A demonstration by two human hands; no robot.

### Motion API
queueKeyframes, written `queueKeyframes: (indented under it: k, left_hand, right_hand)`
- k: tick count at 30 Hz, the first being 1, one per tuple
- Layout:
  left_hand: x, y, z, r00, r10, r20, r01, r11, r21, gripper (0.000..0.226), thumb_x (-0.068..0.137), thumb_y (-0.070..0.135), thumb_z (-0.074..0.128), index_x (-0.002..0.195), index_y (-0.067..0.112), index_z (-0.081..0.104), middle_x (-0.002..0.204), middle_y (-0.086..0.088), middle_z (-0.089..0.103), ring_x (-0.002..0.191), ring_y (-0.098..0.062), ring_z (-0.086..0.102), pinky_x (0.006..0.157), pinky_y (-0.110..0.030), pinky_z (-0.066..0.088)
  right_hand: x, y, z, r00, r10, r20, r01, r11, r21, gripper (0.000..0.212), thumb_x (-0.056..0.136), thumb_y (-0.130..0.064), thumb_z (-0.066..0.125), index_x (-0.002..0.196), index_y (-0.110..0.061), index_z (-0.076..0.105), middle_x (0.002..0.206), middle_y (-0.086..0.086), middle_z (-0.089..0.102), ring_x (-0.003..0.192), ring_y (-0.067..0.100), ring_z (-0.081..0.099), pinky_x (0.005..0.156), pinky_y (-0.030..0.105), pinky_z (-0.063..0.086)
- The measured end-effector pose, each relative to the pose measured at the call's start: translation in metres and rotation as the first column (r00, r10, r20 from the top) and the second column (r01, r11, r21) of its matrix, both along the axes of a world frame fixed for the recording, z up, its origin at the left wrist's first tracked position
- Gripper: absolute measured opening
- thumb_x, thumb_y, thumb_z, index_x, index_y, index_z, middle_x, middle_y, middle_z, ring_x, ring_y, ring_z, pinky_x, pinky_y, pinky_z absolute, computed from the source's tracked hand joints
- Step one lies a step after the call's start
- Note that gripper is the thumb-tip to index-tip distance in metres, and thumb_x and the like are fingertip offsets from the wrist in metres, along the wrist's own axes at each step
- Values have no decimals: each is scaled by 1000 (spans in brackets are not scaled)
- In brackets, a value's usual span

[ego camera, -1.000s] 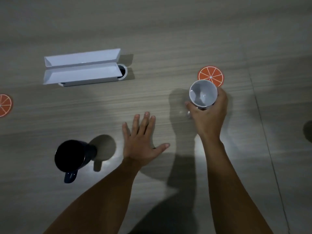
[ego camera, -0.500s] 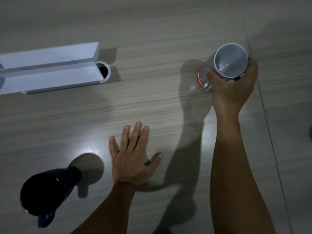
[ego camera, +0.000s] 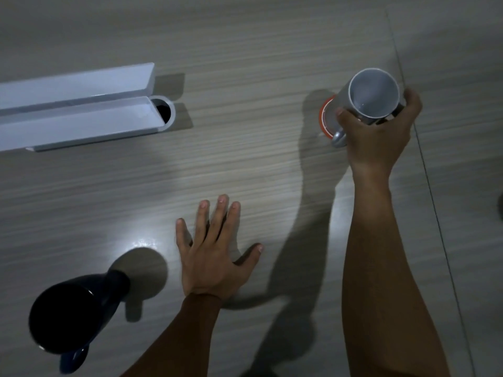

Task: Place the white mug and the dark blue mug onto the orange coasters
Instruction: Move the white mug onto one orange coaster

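My right hand point(ego camera: 381, 131) grips the white mug point(ego camera: 367, 96) from its near side, at the upper right. The mug stands upright over an orange coaster point(ego camera: 324, 115), of which only a curved left edge shows; whether the base rests on it I cannot tell. The mug's handle points toward me, to the left of my hand. My left hand point(ego camera: 212, 254) lies flat on the table in the middle, fingers spread, holding nothing. The dark blue mug point(ego camera: 73, 311) stands at the lower left, handle toward me, apart from my left hand. The second orange coaster is out of view.
A long white box point(ego camera: 79, 110) with its lid open lies at the upper left, with a round dark hole at its right end. The grey wood-grain table point(ego camera: 245, 164) has a seam line running down its right side.
My right hand has carried the white mug away from me and to the right, over the orange coaster, which is now mostly hidden under it. The view shifted right; my left hand stayed flat.
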State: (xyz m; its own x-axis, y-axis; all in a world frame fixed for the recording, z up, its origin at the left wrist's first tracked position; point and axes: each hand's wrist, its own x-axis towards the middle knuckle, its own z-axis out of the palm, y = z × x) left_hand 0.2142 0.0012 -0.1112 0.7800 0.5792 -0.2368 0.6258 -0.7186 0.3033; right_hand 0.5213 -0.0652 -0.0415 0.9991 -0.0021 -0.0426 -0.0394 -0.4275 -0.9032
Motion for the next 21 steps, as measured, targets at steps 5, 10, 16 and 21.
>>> queueKeyframes:
  k: [5,10,16,21]
  left_hand:
    - [-1,0,-2,1000,-6,-7,6,1000,18,89,90,84,28,164,38,10,175,12,7,162,-21,0,125,-63,0]
    - [0,0,-2,1000,5,10,-5,1000,20,88,90,84,29,164,38,13,174,14,8,162,-20,0,125,-63,2]
    - [-1,0,-2,1000,7,11,-8,1000,21,88,90,83,32,164,38,13,174,14,8,162,-21,1,125,-63,2]
    - [-1,-1,-1,1000,9,22,-10,1000,28,89,89,82,35,164,38,13,174,13,9,162,-20,1,125,-62,0]
  right_hand:
    - [-2,-5,-5,998,58,14,-57,997,-44,91,67,-24,90,145,-13,44,129,-6,57,106,4,60,78,-3,44]
    - [-10,1,-12,999,30,33,-29,999,-40,100,65,-21,89,150,-19,38,139,-4,57,117,8,62,93,15,55]
    - [-5,-11,-16,998,27,48,-25,999,-45,103,62,-27,89,151,-22,39,135,-9,57,119,9,64,98,29,59]
    - [0,-25,-24,996,88,26,-86,995,-51,103,65,-26,90,153,-19,37,131,-11,54,99,-22,60,81,3,52]
